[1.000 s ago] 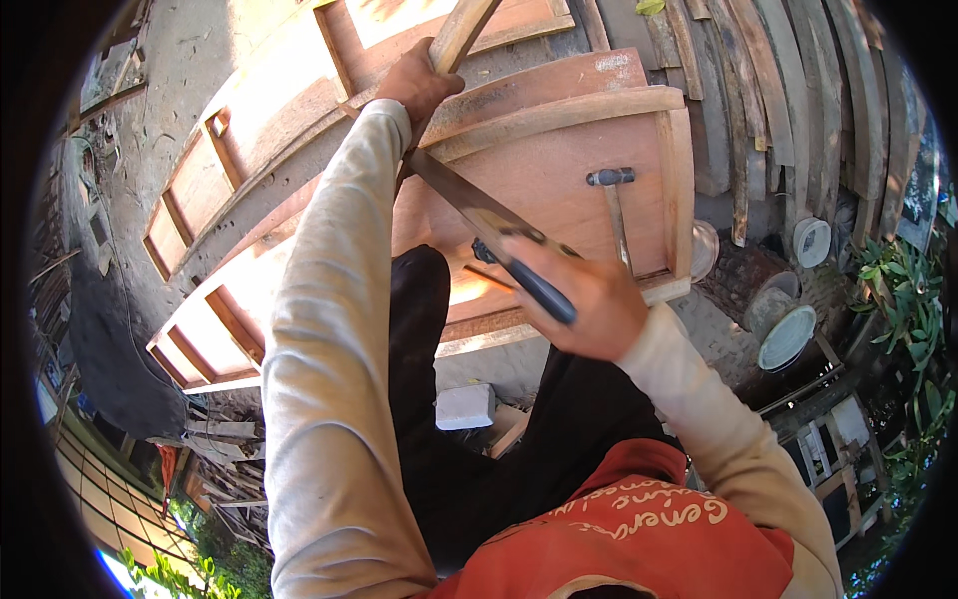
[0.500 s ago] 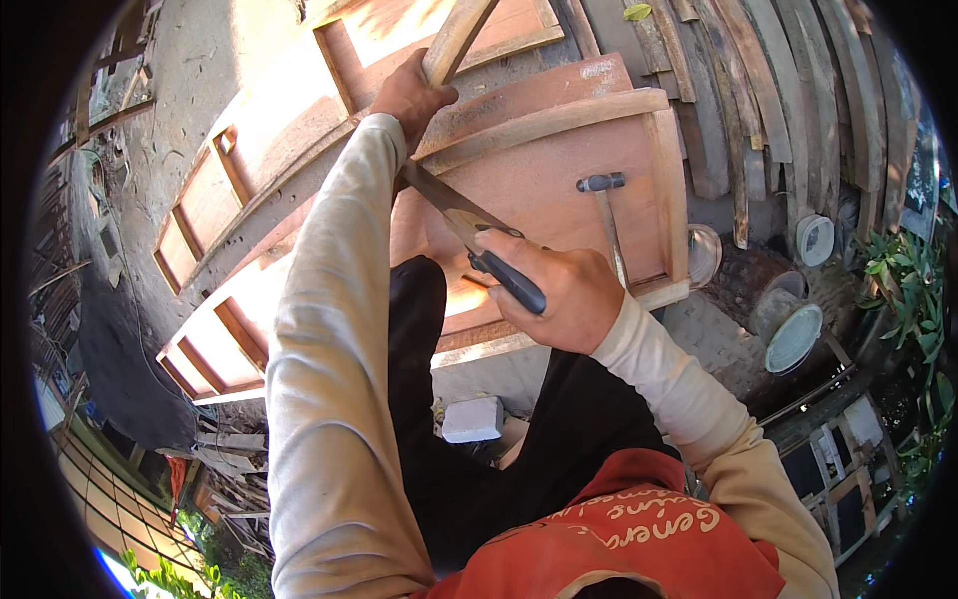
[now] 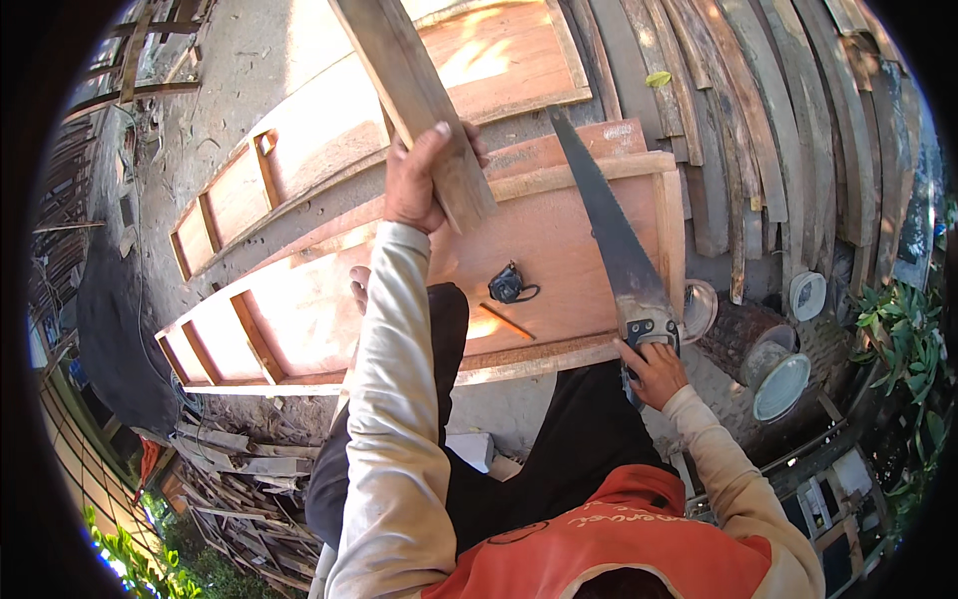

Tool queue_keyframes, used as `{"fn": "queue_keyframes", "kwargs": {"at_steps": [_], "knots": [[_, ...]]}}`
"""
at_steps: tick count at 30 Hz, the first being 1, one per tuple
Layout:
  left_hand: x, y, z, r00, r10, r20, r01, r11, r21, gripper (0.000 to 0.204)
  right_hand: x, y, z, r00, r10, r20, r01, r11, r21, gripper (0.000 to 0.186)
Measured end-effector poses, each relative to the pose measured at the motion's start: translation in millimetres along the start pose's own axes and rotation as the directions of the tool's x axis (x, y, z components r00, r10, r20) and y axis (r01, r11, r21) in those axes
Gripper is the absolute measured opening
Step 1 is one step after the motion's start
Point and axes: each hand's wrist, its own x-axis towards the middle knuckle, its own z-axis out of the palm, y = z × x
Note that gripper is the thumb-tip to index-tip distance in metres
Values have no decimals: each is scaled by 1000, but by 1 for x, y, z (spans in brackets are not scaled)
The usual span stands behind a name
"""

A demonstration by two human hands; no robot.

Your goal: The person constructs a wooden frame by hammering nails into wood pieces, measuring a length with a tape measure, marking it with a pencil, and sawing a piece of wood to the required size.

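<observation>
My left hand (image 3: 424, 180) is closed round a wooden plank (image 3: 414, 95), holding it raised over the panel, its near end close to the hand. At the right, my right hand (image 3: 657, 374) has its fingers on the black handle of a handsaw (image 3: 614, 225). The saw's blade points away from me across the right part of a framed plywood panel (image 3: 559, 240). On that panel lie a small black tape measure (image 3: 507, 284) with a loop strap and an orange pencil (image 3: 507, 320).
A second framed panel (image 3: 504, 55) lies beyond the first. Weathered planks (image 3: 738, 120) cover the ground at the far right. Buckets (image 3: 781, 387) and leafy plants (image 3: 893, 319) stand on the right; scrap wood (image 3: 254, 509) is heaped at lower left.
The saw has moved right, away from the wood, and now lies across the panel's right side. The plank has swung in nearer, its end free. The hammer seen before no longer shows clearly.
</observation>
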Motion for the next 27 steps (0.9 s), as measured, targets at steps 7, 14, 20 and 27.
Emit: {"fn": "queue_keyframes", "kwargs": {"at_steps": [7,14,20,27], "knots": [[-82,-61,9,996,-86,-2,76,894,-441,74,115,-56,-43,953,298,46,-236,641,730,54],[-157,-88,7,972,-134,-194,75,957,-282,64,195,-130,-10,994,34,-100,39,763,645,91],[-244,-43,-65,872,220,-437,200,654,729,46,161,-151,31,999,-6,33,-11,875,483,96],[-375,-51,-94,548,327,-770,230,826,514,42,119,-165,65,939,156,307,-184,981,63,89]]}}
